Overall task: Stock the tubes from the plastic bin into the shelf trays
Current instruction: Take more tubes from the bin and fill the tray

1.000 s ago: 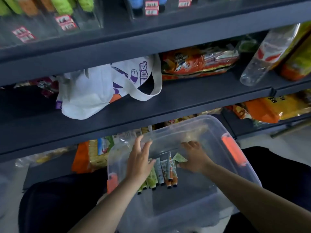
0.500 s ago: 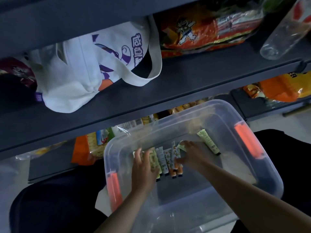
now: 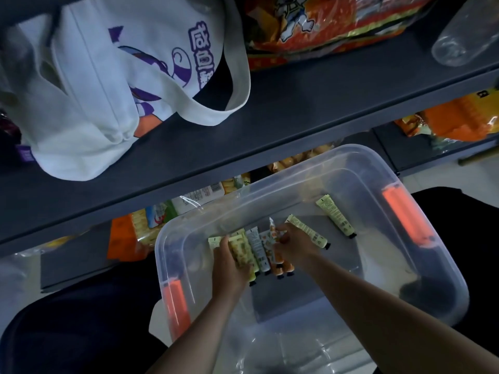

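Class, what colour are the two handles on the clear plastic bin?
Orange-red. The head view shows both handles on the bin, one at each end.

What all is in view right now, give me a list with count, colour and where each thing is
plastic bin: one, clear with orange handles, on the person's lap below the shelf
tubes: a bunch side by side, pale green, white and orange, mid bin
loose tubes: two, pale green, right of the bunch
tote bag: one, white with purple print, on the shelf, left
snack pack: orange-red, on the shelf, right of the bag
clear bottle: one, shelf, far right
left hand: on the bunch's left side
right hand: fingers curled at the bunch's right side
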A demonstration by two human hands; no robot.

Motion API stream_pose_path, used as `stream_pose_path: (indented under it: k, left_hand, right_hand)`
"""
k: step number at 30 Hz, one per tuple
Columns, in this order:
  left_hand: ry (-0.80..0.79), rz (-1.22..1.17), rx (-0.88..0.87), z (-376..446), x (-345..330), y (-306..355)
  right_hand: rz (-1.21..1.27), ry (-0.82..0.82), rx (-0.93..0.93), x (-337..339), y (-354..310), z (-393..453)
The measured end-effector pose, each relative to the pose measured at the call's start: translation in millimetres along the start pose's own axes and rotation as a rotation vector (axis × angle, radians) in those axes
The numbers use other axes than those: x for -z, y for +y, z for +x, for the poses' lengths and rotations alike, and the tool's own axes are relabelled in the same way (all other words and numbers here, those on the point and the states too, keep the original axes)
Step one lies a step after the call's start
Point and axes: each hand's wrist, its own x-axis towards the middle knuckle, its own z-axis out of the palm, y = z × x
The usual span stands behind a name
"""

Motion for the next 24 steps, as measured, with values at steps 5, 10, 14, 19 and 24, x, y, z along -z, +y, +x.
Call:
stream_pose_path:
  k: [5, 10, 14, 19, 24]
  left_hand:
    - [0.014, -0.102, 0.123, 10, -10, -8]
    - [0.011, -0.067, 0.186, 11, -12, 3]
    - [-0.090, 0.054, 0.220, 16, -9, 4]
    - [-0.179, 0.062, 0.213, 14, 0, 5]
    - [-0.229, -0.088, 0.247, 10, 18, 6]
  right_hand:
    - [-0.120, 0.004, 0.025, -5, -6, 5]
    - [-0.169, 0.005, 0.015, -11, -9, 9]
    - [-0.157, 0.008, -0.010, -7, -6, 9]
    - [-0.090, -0.005, -0.008, 8, -4, 4]
    - [0.154, 0.006, 0.056, 24, -8, -11]
